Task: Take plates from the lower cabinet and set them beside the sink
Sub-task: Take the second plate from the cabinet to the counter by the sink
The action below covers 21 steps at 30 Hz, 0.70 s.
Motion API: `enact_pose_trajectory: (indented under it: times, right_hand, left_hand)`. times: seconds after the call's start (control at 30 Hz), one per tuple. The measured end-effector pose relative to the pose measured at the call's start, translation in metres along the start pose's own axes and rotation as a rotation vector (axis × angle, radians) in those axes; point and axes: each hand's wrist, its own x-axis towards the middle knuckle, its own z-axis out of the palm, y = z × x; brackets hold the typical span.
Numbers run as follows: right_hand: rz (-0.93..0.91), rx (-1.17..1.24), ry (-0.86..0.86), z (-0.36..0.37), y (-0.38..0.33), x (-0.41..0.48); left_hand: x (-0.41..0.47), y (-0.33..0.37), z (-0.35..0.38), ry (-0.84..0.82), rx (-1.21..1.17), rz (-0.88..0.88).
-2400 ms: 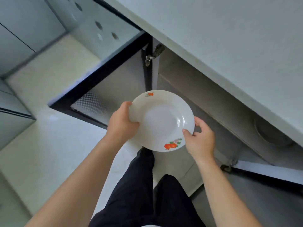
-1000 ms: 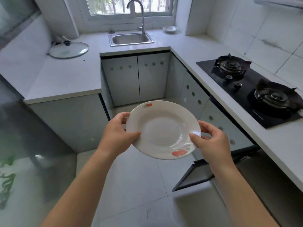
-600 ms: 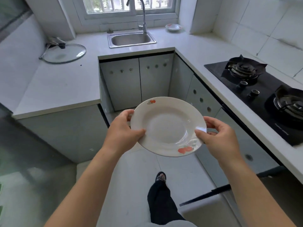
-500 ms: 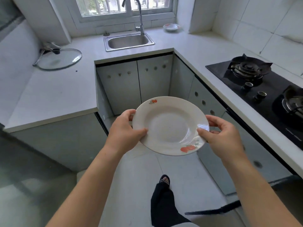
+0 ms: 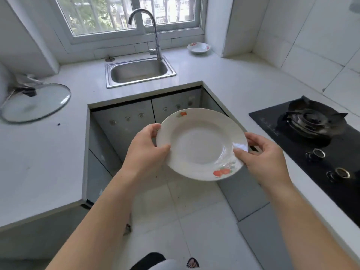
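A person holds one white plate (image 5: 201,144) with small red fruit prints, level and in mid-air, between both hands; it hangs over the floor, not yet above any worktop. The left hand (image 5: 145,151) pinches the plate's left rim, thumb on top and fingers curled beneath; the right hand (image 5: 265,154) grips the right rim the same way, thumb lying on the rim and fingers tucked under.

Ahead of the hands, well apart from the plate, a steel sink (image 5: 140,83) is set in a white counter (image 5: 218,75); a small bowl (image 5: 199,48) stands beyond it, forward and right of the hands. A glass lid (image 5: 35,102) lies far out to the left; a black hob (image 5: 311,137) lies just right of the right hand.

This looks like the carrying step; next the plate probably needs reaching forward past the counter edge, then lowering flat beside the sink before the fingers slide out.
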Motion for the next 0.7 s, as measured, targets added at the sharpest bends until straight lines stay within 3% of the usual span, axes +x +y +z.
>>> enact_pose_trajectory:
  times: [0.7]
  right_hand:
    - [0.042,-0.067,0.143,0.161,-0.041,0.386]
  left_hand:
    - [0.445,0.01,0.016,-0.126,0.031,0.047]
